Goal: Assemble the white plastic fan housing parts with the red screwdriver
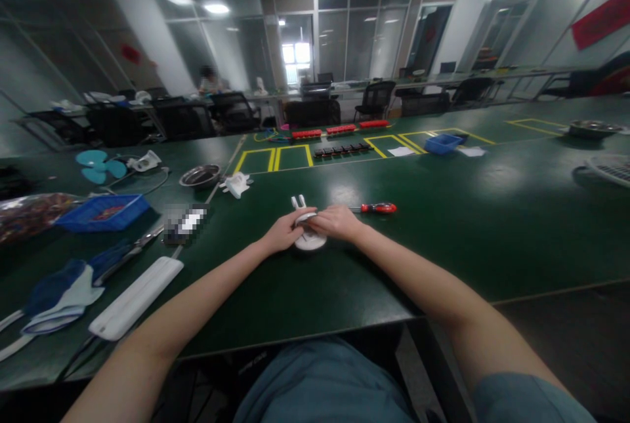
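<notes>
A round white part (310, 241) with two upright prongs at its far side rests on the green table (344, 292) in front of me. My left hand (284, 231) grips its left edge, thumb and fingers closed on it. My right hand (337, 221) is closed over its upper right side; its fingertips are near a small dark piece too blurred to name. Just beyond my right hand lies a screwdriver (378, 208) with a red and black handle, its shaft pointing left.
On the left are a white power strip (138, 295), a blue tray (105, 213), a metal bowl (200, 176), blue fan blades (98, 167) and a cloth (62, 298). Red blocks (340, 129) and a black strip (343, 150) lie farther back. Another blue tray (441, 143) sits back right.
</notes>
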`<state>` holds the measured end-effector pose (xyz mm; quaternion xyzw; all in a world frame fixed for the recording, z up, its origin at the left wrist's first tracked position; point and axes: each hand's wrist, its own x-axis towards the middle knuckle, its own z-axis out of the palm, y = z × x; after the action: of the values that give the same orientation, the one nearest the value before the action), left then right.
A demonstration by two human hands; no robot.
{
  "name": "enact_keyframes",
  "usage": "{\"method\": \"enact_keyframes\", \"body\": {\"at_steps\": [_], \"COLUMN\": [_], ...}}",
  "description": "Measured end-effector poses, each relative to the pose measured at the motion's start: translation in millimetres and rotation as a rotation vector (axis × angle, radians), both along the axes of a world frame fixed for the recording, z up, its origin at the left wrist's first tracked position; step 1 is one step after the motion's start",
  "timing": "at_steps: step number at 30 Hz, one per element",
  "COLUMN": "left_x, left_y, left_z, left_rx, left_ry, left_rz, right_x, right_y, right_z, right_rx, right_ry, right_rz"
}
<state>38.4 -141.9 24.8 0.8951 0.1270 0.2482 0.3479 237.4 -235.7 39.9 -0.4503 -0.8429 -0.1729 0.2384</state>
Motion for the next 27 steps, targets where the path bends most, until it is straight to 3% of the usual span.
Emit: {"method": "enact_keyframes", "body": {"at_steps": [22,27], "left_x": [3,5], "left_y": [0,8], "left_z": [3.3,-5.3], "left_rx": [-0.041,-0.197], "left_ry": [-0.013,-0.094], "left_rz": [0.021,0.093], "right_x": [1,10], "right_y": [6,10], "right_z": [-3.0,-11.0], "right_rx": [0.013,0.026], "right_ry": [0.067,0.174], "right_rz": [-0.010,-0.201]}}
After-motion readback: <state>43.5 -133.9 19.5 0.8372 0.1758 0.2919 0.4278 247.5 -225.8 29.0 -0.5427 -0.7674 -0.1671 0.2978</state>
